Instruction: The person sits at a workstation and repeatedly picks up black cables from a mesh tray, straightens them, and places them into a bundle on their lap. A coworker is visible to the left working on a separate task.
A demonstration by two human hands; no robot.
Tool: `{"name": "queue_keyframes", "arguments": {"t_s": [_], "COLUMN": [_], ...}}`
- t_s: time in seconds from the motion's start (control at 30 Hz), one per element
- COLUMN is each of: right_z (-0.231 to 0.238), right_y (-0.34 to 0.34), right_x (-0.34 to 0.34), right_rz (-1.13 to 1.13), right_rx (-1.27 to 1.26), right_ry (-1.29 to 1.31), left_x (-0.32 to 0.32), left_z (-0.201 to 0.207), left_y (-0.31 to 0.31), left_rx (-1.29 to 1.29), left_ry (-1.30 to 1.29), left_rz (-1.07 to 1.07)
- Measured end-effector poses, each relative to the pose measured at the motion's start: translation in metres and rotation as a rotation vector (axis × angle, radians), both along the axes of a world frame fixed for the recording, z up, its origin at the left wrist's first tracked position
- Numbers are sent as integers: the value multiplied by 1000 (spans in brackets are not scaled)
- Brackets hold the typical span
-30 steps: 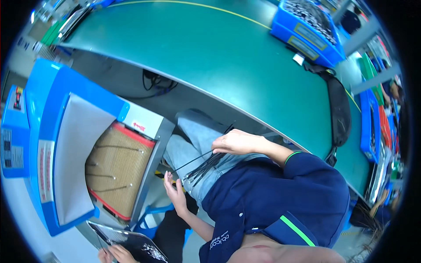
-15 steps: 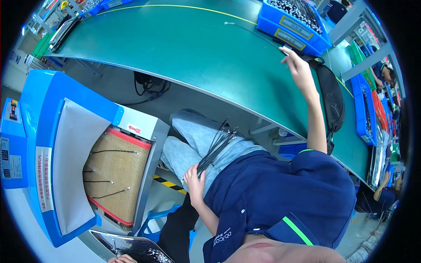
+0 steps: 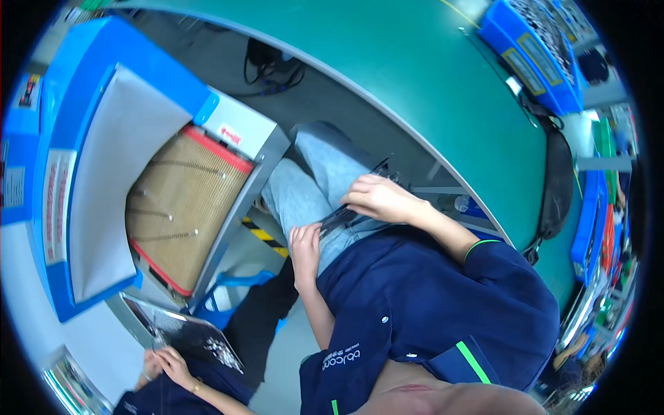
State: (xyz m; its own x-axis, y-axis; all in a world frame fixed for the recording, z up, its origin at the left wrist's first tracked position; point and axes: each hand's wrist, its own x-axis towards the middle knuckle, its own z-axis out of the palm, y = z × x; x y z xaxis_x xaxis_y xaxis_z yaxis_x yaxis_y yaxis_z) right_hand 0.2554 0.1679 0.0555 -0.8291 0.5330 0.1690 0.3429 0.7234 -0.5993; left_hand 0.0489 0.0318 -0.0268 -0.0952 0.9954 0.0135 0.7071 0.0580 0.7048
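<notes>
A bundle of thin black cables (image 3: 335, 222) lies across my lap over light blue jeans. My left hand (image 3: 304, 245) grips its near end, the fingers wrapped round it. Farther along, my right hand (image 3: 380, 198) is closed over the bundle, with fingers bent down onto the cables. Some cable tips stick out beyond the right hand, blurred. Just left of my knees, several single black cables (image 3: 187, 167) rest on the tan mesh conveyor belt (image 3: 187, 214) of a blue machine (image 3: 76, 76).
A green-topped table (image 3: 415, 83) runs ahead and to the right. On it are a blue bin (image 3: 529, 55) of small parts, a thin dark cable (image 3: 487, 62) and a black pouch (image 3: 557, 187). At lower left a co-worker's hands (image 3: 169, 366) are beside a tray (image 3: 183, 332).
My right hand has come back from beside the blue bin on the table to the cable bundle on my lap. My view has shifted, and more of the co-worker shows.
</notes>
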Motion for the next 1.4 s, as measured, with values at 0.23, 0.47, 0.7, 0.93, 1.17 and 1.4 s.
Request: {"name": "queue_keyframes", "arguments": {"t_s": [0.23,0.47,0.7,0.93,1.17,1.4], "right_z": [-51,-45,-30,-18,-18,-1], "right_y": [-19,8,17,50,55,36], "right_x": [-36,-24,-27,-11,-16,-62], "right_rz": [261,59,84,121,156,85], "right_rx": [-209,-282,-284,-497,-381,-481], "right_ry": [-156,8,-7,-147,-46,134], "left_x": [-2,-19,-9,-29,-26,0], "left_z": [21,16,35,38,41,72], "left_y": [-14,-22,-2,-14,-5,26], "left_rx": [5,-110,-40,-52,19,389], "left_ry": [-250,-247,-198,-117,-179,44], "left_rz": [255,220,289,292,258,629]}}
